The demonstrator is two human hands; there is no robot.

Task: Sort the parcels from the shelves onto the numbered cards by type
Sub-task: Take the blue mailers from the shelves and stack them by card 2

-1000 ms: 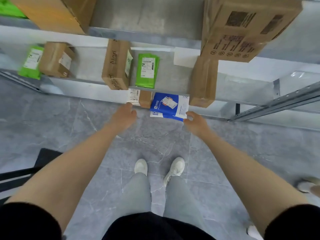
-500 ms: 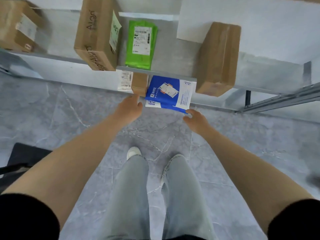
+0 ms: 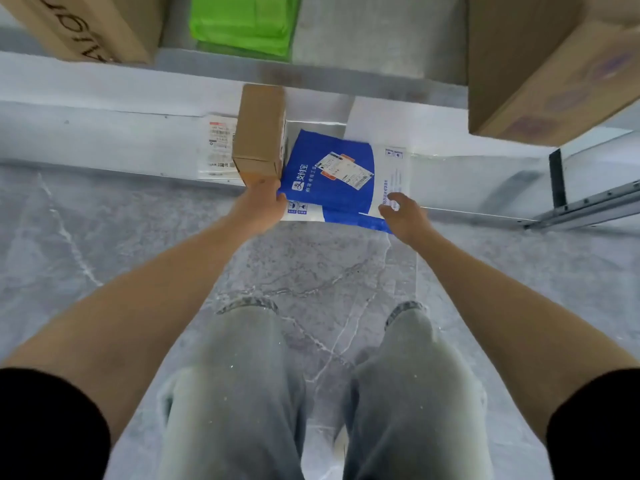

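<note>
A blue and white flat parcel (image 3: pixel 332 181) lies on the bottom shelf (image 3: pixel 104 133), its near edge over the floor. My right hand (image 3: pixel 403 216) grips its right near corner, thumb on top. Just left of it stands a small brown box (image 3: pixel 259 133). My left hand (image 3: pixel 259 206) holds that box's near end, fingers hidden under it, and touches the blue parcel's left edge. A white labelled pouch (image 3: pixel 216 147) lies behind the small box on its left. No numbered cards are in view.
On the shelf above sit a tall brown box (image 3: pixel 93 26) at left, a green pouch (image 3: pixel 242 26) in the middle and a large brown box (image 3: pixel 540 64) at right. A metal rail (image 3: pixel 588 206) runs at right. Grey marble floor (image 3: pixel 104 244) lies below, and my knees are bent.
I have crouched lower and closer to the bottom shelf. My left hand has closed on the small brown box, and my right hand has taken hold of the blue parcel's corner.
</note>
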